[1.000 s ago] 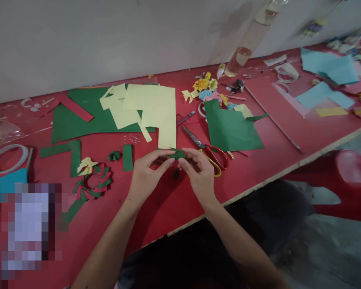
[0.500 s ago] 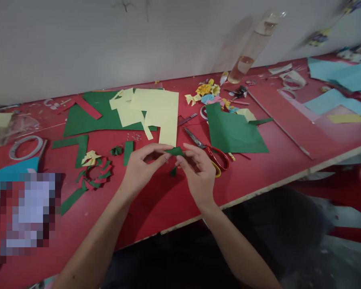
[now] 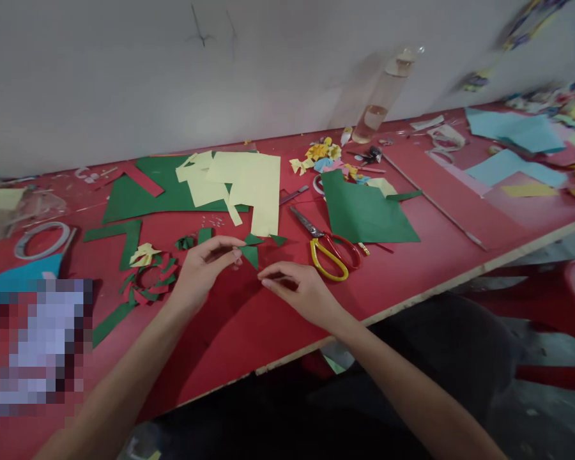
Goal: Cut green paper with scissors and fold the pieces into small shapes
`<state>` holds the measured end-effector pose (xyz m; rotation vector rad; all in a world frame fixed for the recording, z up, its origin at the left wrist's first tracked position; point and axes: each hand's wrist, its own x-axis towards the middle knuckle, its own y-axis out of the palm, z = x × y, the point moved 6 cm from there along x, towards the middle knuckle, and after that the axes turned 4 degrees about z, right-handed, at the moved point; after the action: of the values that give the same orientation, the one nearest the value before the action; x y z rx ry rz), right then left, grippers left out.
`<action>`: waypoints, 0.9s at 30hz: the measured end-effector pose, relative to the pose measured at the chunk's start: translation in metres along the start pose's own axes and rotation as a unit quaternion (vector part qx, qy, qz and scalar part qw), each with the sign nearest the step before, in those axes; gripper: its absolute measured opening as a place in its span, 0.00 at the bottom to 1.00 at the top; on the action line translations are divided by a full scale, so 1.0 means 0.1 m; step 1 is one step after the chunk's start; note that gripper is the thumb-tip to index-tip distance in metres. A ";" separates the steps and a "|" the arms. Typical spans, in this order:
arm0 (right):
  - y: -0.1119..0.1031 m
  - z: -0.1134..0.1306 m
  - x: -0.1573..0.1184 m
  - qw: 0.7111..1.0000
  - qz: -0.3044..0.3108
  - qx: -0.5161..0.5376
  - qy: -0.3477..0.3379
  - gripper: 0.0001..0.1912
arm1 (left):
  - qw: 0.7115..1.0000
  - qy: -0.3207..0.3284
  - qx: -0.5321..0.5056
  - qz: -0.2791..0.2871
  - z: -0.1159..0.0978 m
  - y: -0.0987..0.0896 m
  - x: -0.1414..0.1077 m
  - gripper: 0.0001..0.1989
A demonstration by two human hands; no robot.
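Observation:
My left hand (image 3: pixel 206 265) pinches a small folded piece of green paper (image 3: pixel 250 256) between thumb and fingertips. My right hand (image 3: pixel 299 291) is just to the right and lower, its thumb and fingertips brought together close to the paper's lower tip; whether anything is between them I cannot make out. Two small green paper scraps (image 3: pixel 278 240) lie on the table just beyond the fingers. Scissors (image 3: pixel 329 257) with one red and one yellow handle lie right of my right hand. A red and green paper ring (image 3: pixel 148 281) rests left of my left hand.
Cream paper (image 3: pixel 266 172) lies over a green sheet (image 3: pixel 124 191) at the back. Another green sheet (image 3: pixel 368 211) is on the right. A bottle (image 3: pixel 381 102) leans on the wall. Tape roll (image 3: pixel 22 241) lies far left; paper bows (image 3: pixel 321 152) are heaped behind the scissors.
My hands have come apart: the right has moved down and away from the green paper, while the left keeps hold of it further left. The yellow scissor handle is now uncovered. The view has shifted.

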<state>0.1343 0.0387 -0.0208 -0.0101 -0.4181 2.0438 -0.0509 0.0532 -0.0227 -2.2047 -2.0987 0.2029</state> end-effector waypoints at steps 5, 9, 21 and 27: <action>-0.48 -0.07 0.01 0.990 -0.001 -0.136 -0.020 0.06 | 0.993 0.003 0.084 0.086 0.03 0.12 0.05 0.08; -1.10 -0.18 0.05 0.958 -0.076 -0.277 -0.010 0.10 | 0.981 0.042 0.161 0.100 -0.02 0.12 0.03 0.08; -0.95 -0.43 -0.03 0.875 -0.031 -0.483 -0.026 0.17 | 0.950 0.063 0.199 0.232 -0.43 1.45 1.33 0.15; -0.90 -0.42 -0.04 0.869 -0.027 -0.494 -0.036 0.15 | 0.963 0.068 0.147 0.214 -0.29 1.88 1.76 0.08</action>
<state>0.2210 0.0865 -0.0342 -0.5354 -1.4493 1.5722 0.1477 0.2200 -0.0295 -2.3714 -1.3974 0.3545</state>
